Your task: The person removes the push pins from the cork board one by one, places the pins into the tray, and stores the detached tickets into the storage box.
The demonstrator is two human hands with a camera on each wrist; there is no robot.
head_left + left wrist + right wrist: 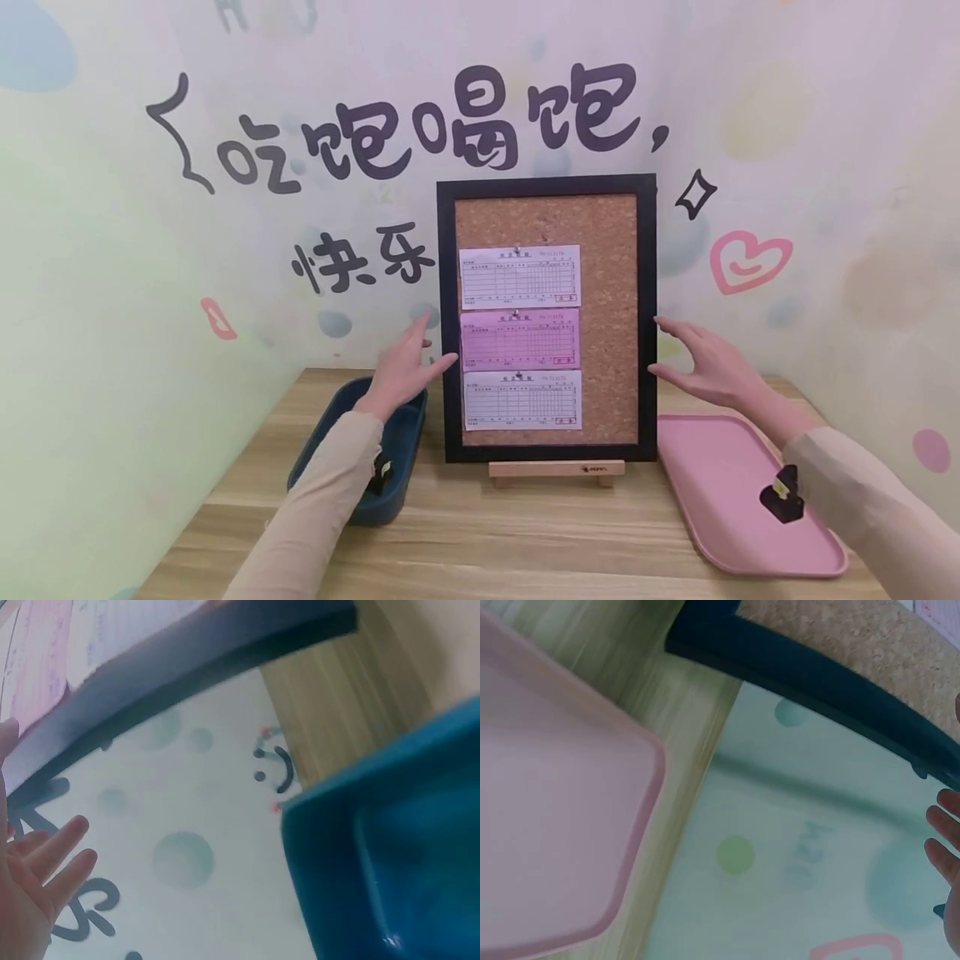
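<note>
On the surface [480,533] stands one cork board [547,317] with three slips, two white and one pink [521,339]. Both hands, left hand [405,367] and right hand [708,364], are open beside it. Left sits one blue bin [390,467], right one pink tray [720,492].

Blue bin [390,467], pink tray [720,492] (bare), wooden table [525,542], painted wall [135,250]

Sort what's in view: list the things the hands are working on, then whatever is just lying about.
In hand:
cork board, flanked by the left hand and the right hand
three pinned slips
wooden stand

Lying about:
blue bin
pink tray
</note>
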